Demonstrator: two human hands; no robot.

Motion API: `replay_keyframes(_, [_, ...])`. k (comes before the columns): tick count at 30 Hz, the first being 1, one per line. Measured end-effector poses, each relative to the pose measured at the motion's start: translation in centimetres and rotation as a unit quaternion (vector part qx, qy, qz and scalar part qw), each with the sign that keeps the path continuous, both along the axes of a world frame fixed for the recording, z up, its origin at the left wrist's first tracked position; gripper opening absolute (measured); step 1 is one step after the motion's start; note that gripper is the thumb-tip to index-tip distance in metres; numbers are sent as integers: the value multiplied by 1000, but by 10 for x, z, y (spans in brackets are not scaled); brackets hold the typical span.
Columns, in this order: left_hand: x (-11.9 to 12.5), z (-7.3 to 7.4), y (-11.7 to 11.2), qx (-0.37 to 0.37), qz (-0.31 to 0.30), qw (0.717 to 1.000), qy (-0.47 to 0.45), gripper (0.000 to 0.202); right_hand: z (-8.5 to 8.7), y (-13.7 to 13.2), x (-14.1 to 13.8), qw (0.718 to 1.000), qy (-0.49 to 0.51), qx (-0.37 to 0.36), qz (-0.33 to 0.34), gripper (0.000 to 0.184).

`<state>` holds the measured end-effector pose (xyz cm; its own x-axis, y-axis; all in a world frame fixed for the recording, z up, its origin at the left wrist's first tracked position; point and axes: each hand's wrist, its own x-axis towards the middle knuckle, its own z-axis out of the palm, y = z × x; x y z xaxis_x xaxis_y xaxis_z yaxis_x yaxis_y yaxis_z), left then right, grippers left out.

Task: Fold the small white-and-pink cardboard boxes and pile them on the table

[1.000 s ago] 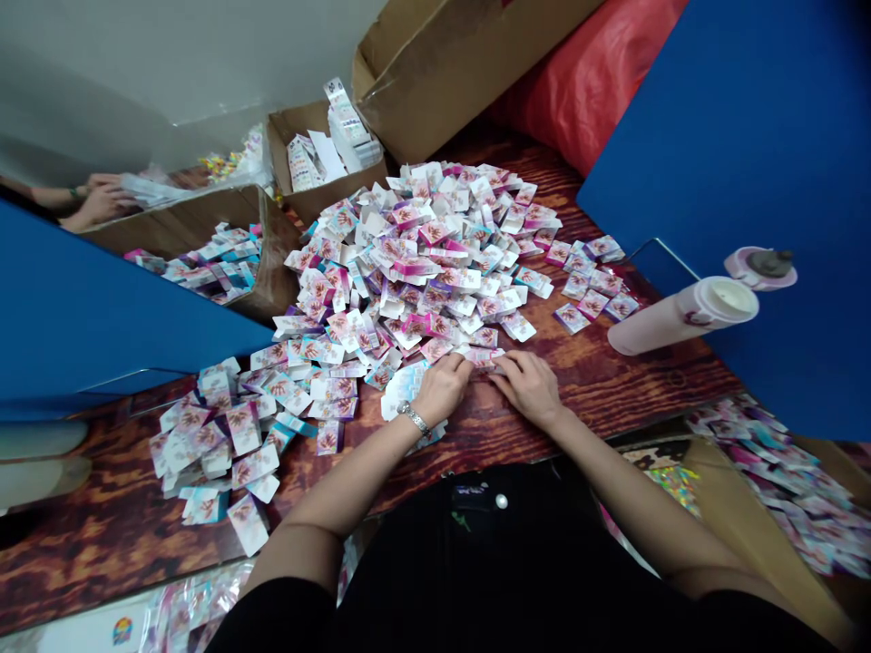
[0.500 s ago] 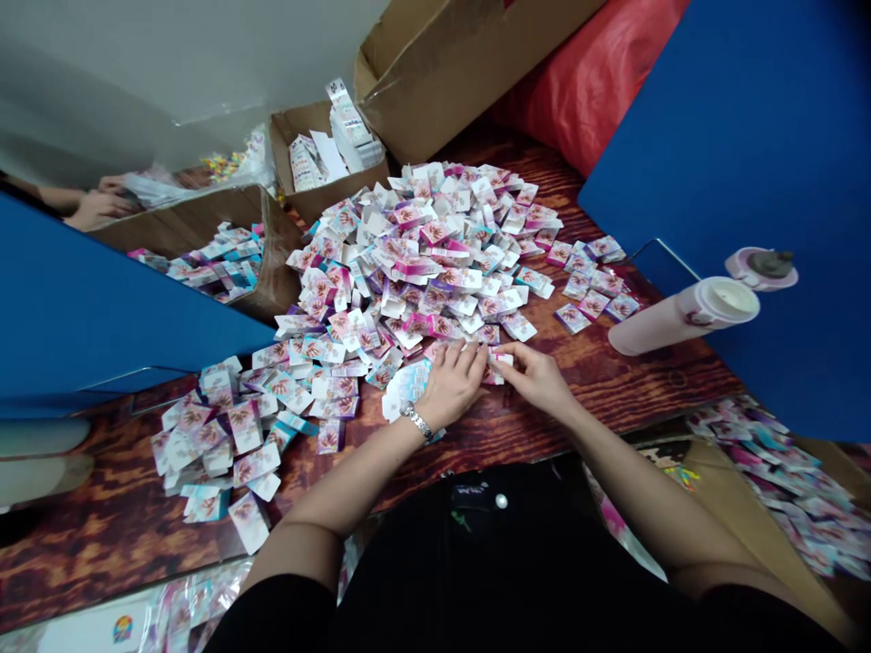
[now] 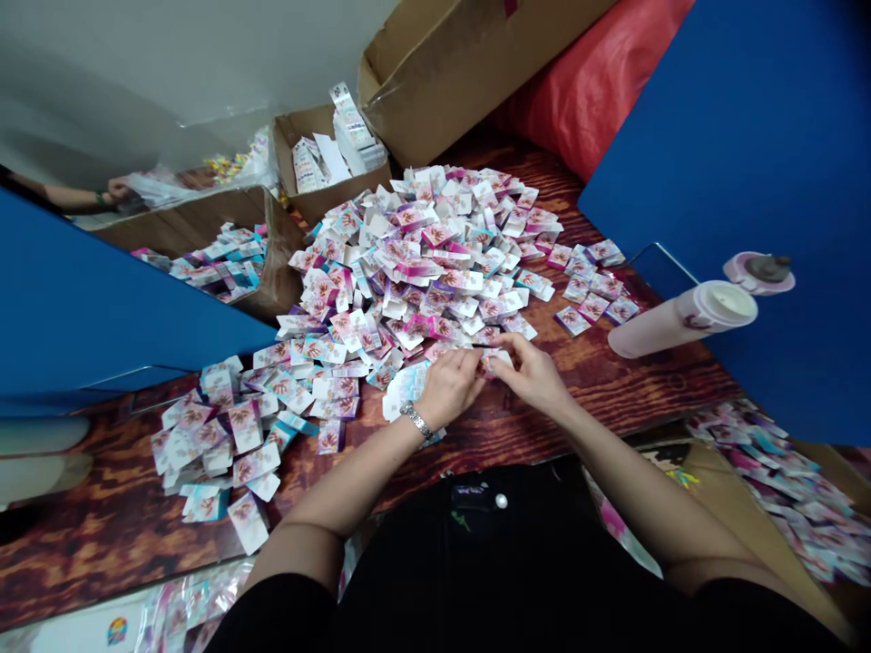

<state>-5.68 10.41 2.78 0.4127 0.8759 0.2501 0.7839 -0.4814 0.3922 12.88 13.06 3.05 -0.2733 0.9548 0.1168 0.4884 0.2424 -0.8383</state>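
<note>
A big heap of small pink, white and blue flat cartons covers the wooden table. At its near edge my left hand, with a metal watch on the wrist, and my right hand meet. Both pinch one small carton between their fingertips, just above the table. A stack of pale blue cards lies under my left hand.
A second spread of cartons lies left. Cardboard boxes stand at the back, a pink bottle and its lid lie right, and blue dividers stand on both sides. Another person's hand shows far left. A box of cartons sits lower right.
My hands rose from the table edge of the heap and closed together on one small carton. The other person's hands at far left drew back.
</note>
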Motion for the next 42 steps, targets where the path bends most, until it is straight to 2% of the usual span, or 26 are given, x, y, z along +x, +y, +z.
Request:
replay_keyframes(2, [-1, 0, 1, -10, 29, 997, -68, 44, 1, -5, -2, 993, 25, 109, -27, 28])
replay_keyframes(4, [-2, 2, 1, -19, 45, 991, -121, 51, 2, -11, -3, 974, 11, 224, -25, 22])
replay_keyframes(5, [-2, 3, 2, -23, 43, 989, -138, 53, 3, -13, -4, 965, -4, 261, -10, 19])
replay_keyframes(7, [-1, 6, 1, -26, 26, 987, -154, 54, 2, -16, -5, 958, -23, 286, 18, 18])
replay_keyframes(11, [0, 7, 1, -27, -2, 988, -151, 44, 2, -22, -6, 972, -8, 233, 44, 18])
replay_keyframes(14, [-1, 6, 1, -15, -2, 992, -124, 35, 5, -22, -7, 991, 67, 119, 4, 29])
replay_keyframes(17, [-2, 10, 0, 4, -17, 996, -86, 33, 9, -16, -10, 985, 164, 7, -55, 32])
replay_keyframes(19, [-2, 13, -1, 10, -21, 997, -69, 33, 10, -10, -12, 978, 197, -43, -44, 30])
replay_keyframes(21, [-1, 14, -2, 10, -13, 998, -68, 36, 11, -5, -14, 975, 208, -73, -22, 28])
replay_keyframes(24, [1, 13, -4, 5, 9, 998, -68, 46, 15, -4, -15, 978, 196, -71, -27, 25])
replay_keyframes(26, [2, 12, -5, 5, 19, 998, -58, 54, 19, -6, -15, 988, 148, -29, -41, 21])
replay_keyframes(29, [5, 10, -5, 19, 23, 999, -39, 57, 26, -12, -18, 994, 44, 83, -54, 17])
replay_keyframes(35, [7, 11, -4, 61, 45, 997, 8, 59, 23, -27, -29, 967, -29, 248, -58, 31])
replay_keyframes(39, [8, 15, -2, 61, 46, 997, 23, 61, 16, -31, -32, 952, -44, 298, -61, 44])
replay_keyframes(42, [9, 15, -3, 61, 36, 997, 15, 61, 13, -32, -34, 943, -56, 323, -64, 46])
